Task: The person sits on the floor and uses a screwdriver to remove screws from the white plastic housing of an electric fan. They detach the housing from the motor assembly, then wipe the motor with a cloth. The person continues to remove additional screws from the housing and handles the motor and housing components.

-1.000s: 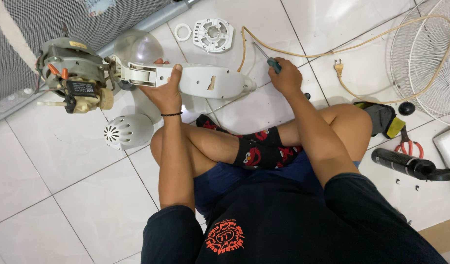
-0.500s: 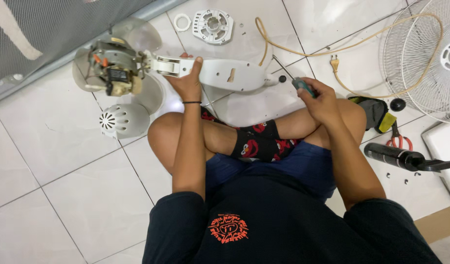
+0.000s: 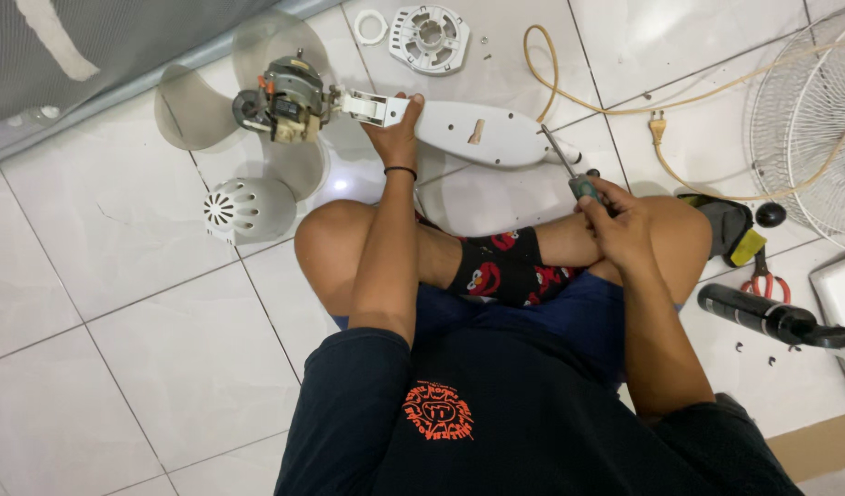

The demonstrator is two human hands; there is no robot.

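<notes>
- Head view looks straight down at a person sitting cross-legged on white floor tiles with a taken-apart fan spread out in front.
- left hand is clamped around the white fan neck, thumb over the top, gripping it near the end where the bare motor sits. That neck piece lies across the floor just past the knees.
- the motor is resting right on top of the see-through fan blade, which lies flat on the tiles.
- right hand is closed around the handle of a screwdriver; the shaft angles up and its tip touches the right end of the fan neck.
- a white domed motor cover with vent slots sits just below the blade, near the left knee.
- further up there's a round white grille plate and a small white ring beside it.
- a tan power cord loops across the tiles over to the wire fan guard at the right edge.
- red-handled pliers and a black tube-shaped tool lie by the right knee.
</notes>
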